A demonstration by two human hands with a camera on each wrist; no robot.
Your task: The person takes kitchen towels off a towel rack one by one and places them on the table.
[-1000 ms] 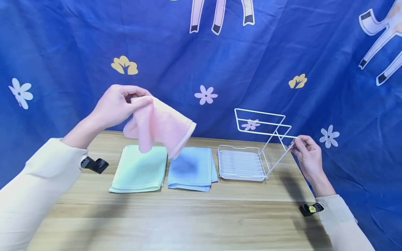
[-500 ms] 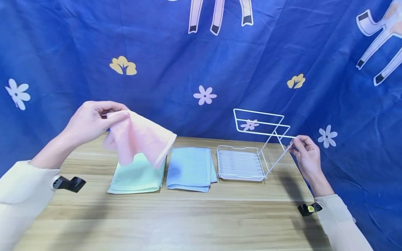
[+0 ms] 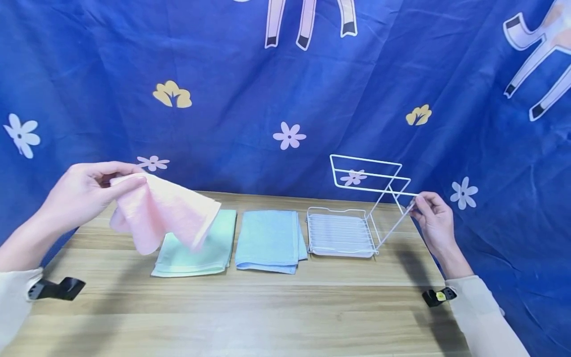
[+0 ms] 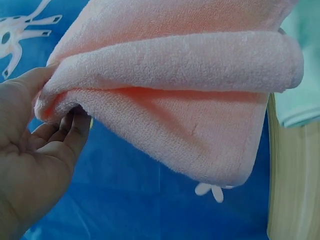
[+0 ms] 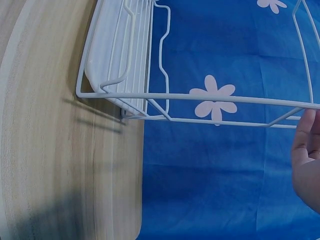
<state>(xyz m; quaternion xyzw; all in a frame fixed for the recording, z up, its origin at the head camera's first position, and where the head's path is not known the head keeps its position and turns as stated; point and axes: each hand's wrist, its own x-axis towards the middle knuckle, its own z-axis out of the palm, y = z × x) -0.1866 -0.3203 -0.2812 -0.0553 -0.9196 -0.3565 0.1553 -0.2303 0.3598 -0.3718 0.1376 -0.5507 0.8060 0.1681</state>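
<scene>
A pink towel (image 3: 171,206) hangs in folds from my left hand (image 3: 86,193), which pinches one end between thumb and fingers. It is held in the air, in front of part of the folded green towel (image 3: 200,255) on the table. In the left wrist view the pink towel (image 4: 175,65) shows a thick fold along its middle. At the right, my right hand (image 3: 437,223) grips the upper side of a white wire rack (image 3: 370,189). In the right wrist view the rack's side rail (image 5: 210,100) runs to my fingers, and the hand is partly cut off.
Beside the green towel lies a folded blue towel (image 3: 267,243), just left of the rack. The rack's base holds a white tray (image 3: 341,235). A blue patterned curtain (image 3: 250,89) hangs behind the wooden table (image 3: 267,317).
My left hand has moved left and down with the pink towel, uncovering more of the blue towel and passing in front of the green one. My right hand stays on the rack.
</scene>
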